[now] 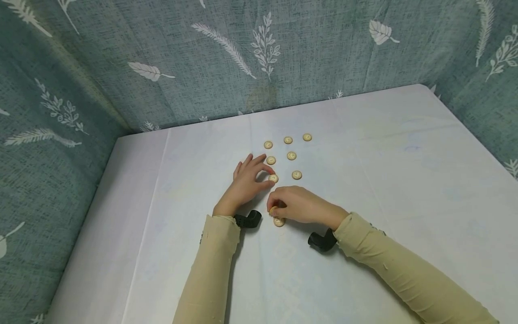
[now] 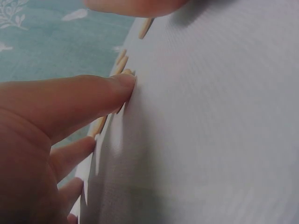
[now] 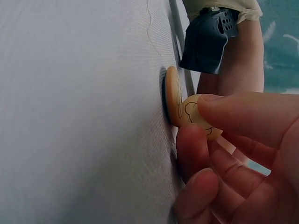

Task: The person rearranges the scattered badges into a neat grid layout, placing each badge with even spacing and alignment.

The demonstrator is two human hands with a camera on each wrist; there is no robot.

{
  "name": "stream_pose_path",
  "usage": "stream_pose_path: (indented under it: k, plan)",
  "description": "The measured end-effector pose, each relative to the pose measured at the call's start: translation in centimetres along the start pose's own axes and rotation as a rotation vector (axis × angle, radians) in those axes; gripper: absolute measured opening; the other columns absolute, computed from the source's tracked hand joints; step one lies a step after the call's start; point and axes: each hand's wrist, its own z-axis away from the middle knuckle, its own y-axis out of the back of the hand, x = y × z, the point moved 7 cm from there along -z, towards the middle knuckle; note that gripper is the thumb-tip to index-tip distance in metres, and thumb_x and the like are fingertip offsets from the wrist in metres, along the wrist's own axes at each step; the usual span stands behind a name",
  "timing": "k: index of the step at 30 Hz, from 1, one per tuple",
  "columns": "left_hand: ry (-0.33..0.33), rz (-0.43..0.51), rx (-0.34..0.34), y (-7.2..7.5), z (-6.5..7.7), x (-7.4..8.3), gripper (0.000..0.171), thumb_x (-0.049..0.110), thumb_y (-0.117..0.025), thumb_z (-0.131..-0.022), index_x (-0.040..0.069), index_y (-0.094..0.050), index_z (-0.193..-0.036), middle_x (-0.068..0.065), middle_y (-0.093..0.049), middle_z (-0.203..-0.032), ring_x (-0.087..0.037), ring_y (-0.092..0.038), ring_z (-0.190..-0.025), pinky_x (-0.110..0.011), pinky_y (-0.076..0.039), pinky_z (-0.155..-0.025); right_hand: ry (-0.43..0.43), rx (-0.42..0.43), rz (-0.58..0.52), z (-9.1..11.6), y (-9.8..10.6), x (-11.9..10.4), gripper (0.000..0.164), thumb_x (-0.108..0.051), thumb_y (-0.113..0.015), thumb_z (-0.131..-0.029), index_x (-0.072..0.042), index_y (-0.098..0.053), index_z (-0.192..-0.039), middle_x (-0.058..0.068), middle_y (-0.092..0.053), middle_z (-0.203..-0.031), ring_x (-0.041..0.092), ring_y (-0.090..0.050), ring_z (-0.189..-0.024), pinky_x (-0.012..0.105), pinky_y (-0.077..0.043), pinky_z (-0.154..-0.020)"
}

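In the head view my left hand (image 1: pixel 247 186) has its thumb and index finger at opposite edges of a round wooden button (image 1: pixel 273 178), pinching it at the table. Its other fingers spread out to the far left. Nearer to me, my right hand (image 1: pixel 301 204) pinches a second wooden button (image 3: pixel 191 107) between thumb and fingers, tilted up, with a dark line drawing on its face. Right beside that one, overlapped by it, is a third button (image 1: pixel 279 222) on the table. The left wrist view shows the left thumb (image 2: pixel 107 95) covering most of its button.
Beyond the hands lie several more wooden buttons (image 1: pixel 291 155) in loose rows on the white-covered table (image 1: pixel 388 180). Black wrist cameras (image 1: pixel 248 219) stick out at both cuffs. A green leaf-patterned curtain (image 1: pixel 315 54) hangs along the table's back and sides.
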Motion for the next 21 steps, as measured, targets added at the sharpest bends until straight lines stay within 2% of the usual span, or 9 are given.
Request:
stream_pose_path:
  k: [10,21]
  plan:
    - [-0.002,-0.004,-0.002,0.0,-0.1,0.1,0.017,0.032,-0.065,-0.080,0.026,-0.060,-0.096,0.000,-0.028,-0.143,-0.024,-0.005,-0.135,-0.046,0.004,-0.104,-0.005,0.031,-0.022,0.1,1.0,0.3,0.003,-0.020,-0.065,-0.082,-0.020,-0.064,-0.085,-0.014,-0.056,-0.076,0.006,-0.049,-0.067,0.025,-0.041,-0.063]
    - [-0.004,-0.010,0.010,0.0,0.0,0.0,0.017,0.032,-0.065,-0.081,0.026,-0.060,-0.096,-0.001,-0.029,-0.143,-0.024,-0.006,-0.135,-0.046,0.004,-0.104,-0.070,0.026,-0.085,0.4,1.9,1.1,0.005,-0.020,-0.063,-0.083,-0.023,-0.064,-0.087,-0.014,-0.059,-0.075,0.006,-0.054,-0.062,0.027,-0.044,-0.061]
